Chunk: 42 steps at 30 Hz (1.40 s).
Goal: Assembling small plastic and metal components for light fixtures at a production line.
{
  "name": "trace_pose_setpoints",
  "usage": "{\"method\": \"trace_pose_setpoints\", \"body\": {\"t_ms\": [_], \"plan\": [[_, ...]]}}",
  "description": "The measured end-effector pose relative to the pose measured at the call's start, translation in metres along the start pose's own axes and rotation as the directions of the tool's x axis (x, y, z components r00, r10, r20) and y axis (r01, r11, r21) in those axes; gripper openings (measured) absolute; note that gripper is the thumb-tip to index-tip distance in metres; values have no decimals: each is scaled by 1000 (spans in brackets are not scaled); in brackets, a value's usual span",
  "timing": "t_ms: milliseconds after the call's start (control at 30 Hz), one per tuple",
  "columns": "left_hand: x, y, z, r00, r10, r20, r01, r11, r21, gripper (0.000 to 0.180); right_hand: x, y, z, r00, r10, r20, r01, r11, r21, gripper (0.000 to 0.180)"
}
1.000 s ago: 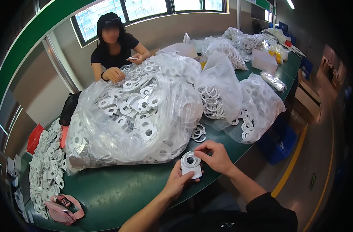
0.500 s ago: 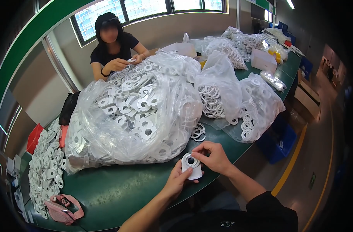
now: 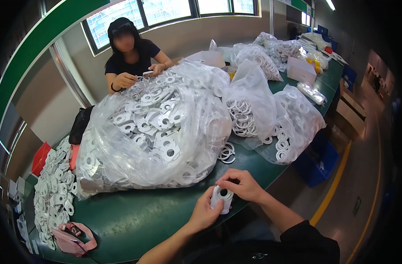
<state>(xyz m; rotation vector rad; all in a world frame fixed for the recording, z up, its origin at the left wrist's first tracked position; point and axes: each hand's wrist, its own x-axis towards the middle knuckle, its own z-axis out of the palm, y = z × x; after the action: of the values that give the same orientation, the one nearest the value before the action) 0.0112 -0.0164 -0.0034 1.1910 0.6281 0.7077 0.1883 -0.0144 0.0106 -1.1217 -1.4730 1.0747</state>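
White plastic piece (image 3: 227, 205), raised ring around a dark hole, plain plate below — at five o'clock, by the green table (image 3: 130, 213), left fingers (image 3: 216, 209) closed around it, right fingers (image 3: 230, 174) bent at its top, grip unclear

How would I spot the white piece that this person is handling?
On the green table, find the biggest clear plastic bag, heaped with white parts. Nearer than its right end, the person's left hand and right hand meet. The round-holed white piece is held there; the bagged ones lie heaped.
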Motion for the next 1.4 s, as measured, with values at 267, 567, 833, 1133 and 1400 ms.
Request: {"method": "trace_pose_setpoints", "body": {"t_ms": [267,567,833,1133,1400], "plan": [[-1,19,-2,999,43,0,-38,891,452,23,5,8,-13,972,104,209,-143,973,181,12],[8,14,-23,988,133,-81,-38,711,703,29,4,8,11,994,-60,96,78,976,-203,15],[7,0,-6,920,260,-292,-138,916,378,23,5,16,21,992,58,-113,-11,925,381,23],[4,9,-2,950,234,-209,-178,950,258,28,2,21,22,989,-4,-149,37,974,223,16],[4,15,-20,983,167,-77,-103,846,524,30,-4,9,15,1000,-8,18,7,998,66,14]]}}
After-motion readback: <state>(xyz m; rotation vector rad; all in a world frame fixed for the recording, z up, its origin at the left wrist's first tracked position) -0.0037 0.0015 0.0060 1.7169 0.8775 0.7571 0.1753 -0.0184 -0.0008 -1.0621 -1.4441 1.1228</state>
